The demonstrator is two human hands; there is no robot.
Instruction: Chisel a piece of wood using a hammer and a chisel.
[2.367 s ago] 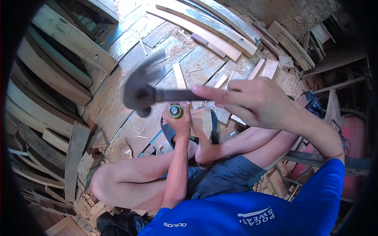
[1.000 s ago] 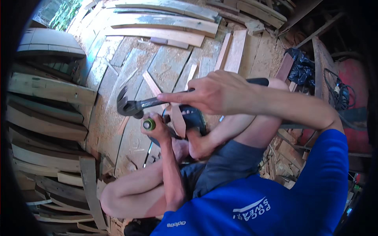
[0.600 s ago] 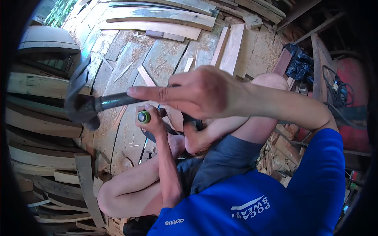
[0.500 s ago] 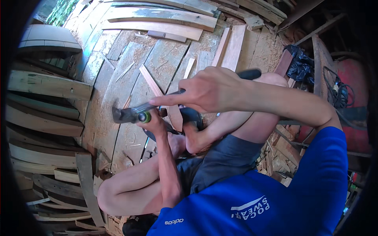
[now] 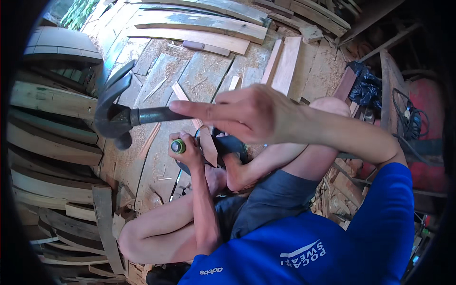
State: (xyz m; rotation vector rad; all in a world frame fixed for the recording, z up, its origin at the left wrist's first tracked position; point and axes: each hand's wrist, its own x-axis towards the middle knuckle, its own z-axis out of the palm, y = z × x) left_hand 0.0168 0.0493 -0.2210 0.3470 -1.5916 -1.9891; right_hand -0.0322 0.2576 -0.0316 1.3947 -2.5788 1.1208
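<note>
My right hand is closed around the handle of a claw hammer, its index finger stretched along the shaft. The hammer is raised, its head up and to the left of my left hand. That hand wraps around a chisel with a green-ringed handle, butt end facing up; the blade is hidden below my fingers. Just right of it, a narrow wood piece stands between my feet, close to my fingers. Whether the blade touches the wood I cannot tell.
Curved planks are stacked along the left. Long boards lie on the sawdust-strewn plank floor at the far side. A black plastic bag and a coiled cable are at the right.
The hammer has lifted off the chisel's butt end and swung up, its head now higher and further left. My left hand with the chisel stays nearly in place.
</note>
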